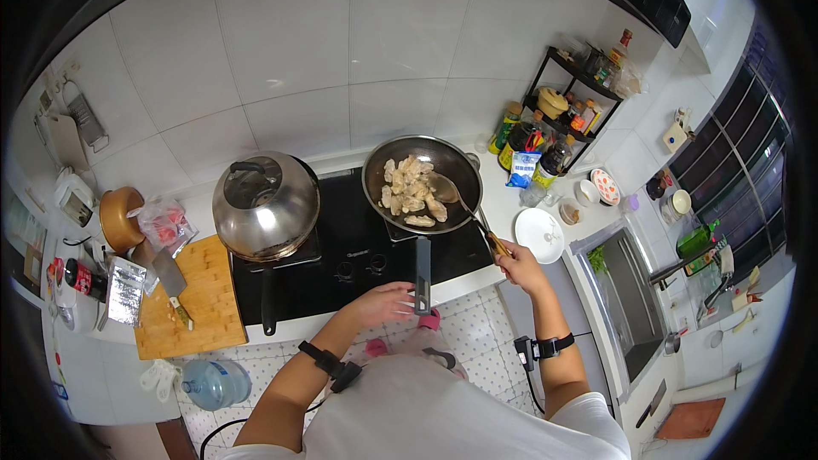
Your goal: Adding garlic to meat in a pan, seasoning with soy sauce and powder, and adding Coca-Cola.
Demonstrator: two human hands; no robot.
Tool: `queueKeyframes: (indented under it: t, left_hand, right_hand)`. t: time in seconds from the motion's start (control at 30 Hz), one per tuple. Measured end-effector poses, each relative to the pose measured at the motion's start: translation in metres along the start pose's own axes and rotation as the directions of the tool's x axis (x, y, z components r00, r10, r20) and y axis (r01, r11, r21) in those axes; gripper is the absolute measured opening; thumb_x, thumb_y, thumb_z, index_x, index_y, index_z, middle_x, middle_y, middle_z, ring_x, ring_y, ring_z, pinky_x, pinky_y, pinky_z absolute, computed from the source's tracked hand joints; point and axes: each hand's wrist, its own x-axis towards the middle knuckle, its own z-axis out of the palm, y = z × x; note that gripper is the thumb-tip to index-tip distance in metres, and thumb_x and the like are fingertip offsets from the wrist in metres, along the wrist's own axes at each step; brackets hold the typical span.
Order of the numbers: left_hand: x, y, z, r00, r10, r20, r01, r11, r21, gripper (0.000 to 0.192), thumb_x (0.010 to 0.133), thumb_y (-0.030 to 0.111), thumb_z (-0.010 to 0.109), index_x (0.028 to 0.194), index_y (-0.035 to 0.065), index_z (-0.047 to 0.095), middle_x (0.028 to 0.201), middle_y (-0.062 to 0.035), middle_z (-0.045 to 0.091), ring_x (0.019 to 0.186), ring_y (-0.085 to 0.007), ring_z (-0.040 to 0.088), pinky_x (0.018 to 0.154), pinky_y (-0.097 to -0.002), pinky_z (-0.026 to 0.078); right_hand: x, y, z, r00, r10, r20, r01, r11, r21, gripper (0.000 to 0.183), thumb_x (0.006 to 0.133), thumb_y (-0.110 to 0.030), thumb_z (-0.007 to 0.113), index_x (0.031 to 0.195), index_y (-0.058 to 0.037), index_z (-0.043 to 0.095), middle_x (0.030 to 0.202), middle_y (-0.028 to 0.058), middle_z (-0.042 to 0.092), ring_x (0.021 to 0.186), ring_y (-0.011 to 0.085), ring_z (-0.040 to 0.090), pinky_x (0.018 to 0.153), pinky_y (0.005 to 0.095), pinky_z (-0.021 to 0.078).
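My right hand (521, 263) grips the wooden handle of a metal spatula (445, 188), whose head rests in a dark frying pan (454, 156) against pieces of browned meat (409, 186). The pan stands on the right burner of a black glass gas hob (364, 294), its grey handle (423, 275) pointing towards me. Just left of that handle is my left hand (383, 303), fingers apart; it holds nothing, and whether its fingertips touch the handle I cannot tell. On the left burner, a second pan with a long black handle (268, 303) carries a domed steel lid (265, 211).
A cleaver (171, 278) lies on a bamboo cutting board (198, 313) at the left. Right of the hob are a white plate (539, 235), seasoning bottles (553, 160) and a sink (623, 306). A water jug (217, 384) stands on the floor.
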Motion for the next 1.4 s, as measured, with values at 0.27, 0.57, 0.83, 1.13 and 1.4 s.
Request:
queueKeyframes:
  t: [0.27,0.57,0.83,1.13,1.4]
  left_hand:
    - [0.005,0.003,-0.007,1.000,0.007,0.023,-0.007,1.000,-0.017,0.041,0.085,0.015,0.050,0.123,0.0063,0.037,0.103,-0.0115,0.055,0.091,-0.0236,0.057,0.082,-0.0385,0.045]
    - [0.016,-0.001,-0.007,0.997,0.016,0.072,-0.014,0.999,-0.035,0.036,0.086,0.017,0.049,0.119,0.0068,0.039,0.103,-0.0113,0.054,0.092,-0.0229,0.056,0.082,-0.0380,0.045]
    - [0.005,0.010,-0.009,1.000,0.011,-0.004,-0.011,1.000,-0.012,0.039,0.087,0.018,0.048,0.122,0.0074,0.037,0.107,-0.0112,0.053,0.093,-0.0224,0.055,0.083,-0.0379,0.044]
    - [0.009,0.010,-0.004,1.000,0.007,-0.007,-0.007,1.000,-0.003,0.037,0.087,0.019,0.047,0.122,0.0074,0.039,0.107,-0.0102,0.053,0.094,-0.0214,0.054,0.084,-0.0371,0.043]
    - [0.007,0.007,-0.009,0.999,0.003,-0.053,-0.003,1.000,-0.011,0.037,0.087,0.019,0.047,0.121,0.0071,0.040,0.103,-0.0096,0.054,0.091,-0.0201,0.056,0.081,-0.0360,0.045]
  right_hand:
    - [-0.017,-0.012,-0.010,0.999,0.022,-0.038,-0.021,0.999,0.026,0.039,0.079,-0.008,0.051,0.118,-0.0053,0.049,0.056,-0.0036,0.042,0.041,0.0046,0.036,0.037,0.0186,0.0287]
    - [0.004,0.014,0.004,0.991,-0.133,-0.026,0.112,0.914,-0.389,0.032,0.075,-0.012,0.055,0.106,-0.0027,0.056,0.061,0.0123,0.054,0.052,0.0212,0.052,0.053,0.0315,0.0422]
    - [-0.008,-0.011,-0.001,0.992,-0.121,-0.036,0.109,0.963,-0.245,0.038,0.075,-0.009,0.054,0.113,-0.0060,0.054,0.061,0.0081,0.050,0.054,0.0153,0.047,0.053,0.0283,0.0401]
    - [0.012,-0.006,0.012,0.961,-0.274,-0.050,0.210,0.832,-0.514,0.039,0.074,-0.011,0.058,0.111,-0.0018,0.053,0.080,0.0232,0.059,0.074,0.0331,0.059,0.070,0.0345,0.0449]
    - [-0.009,-0.019,0.000,0.981,-0.193,-0.020,0.153,0.833,-0.531,0.040,0.074,-0.006,0.055,0.113,-0.0085,0.054,0.067,0.0110,0.054,0.061,0.0169,0.050,0.062,0.0283,0.0423]
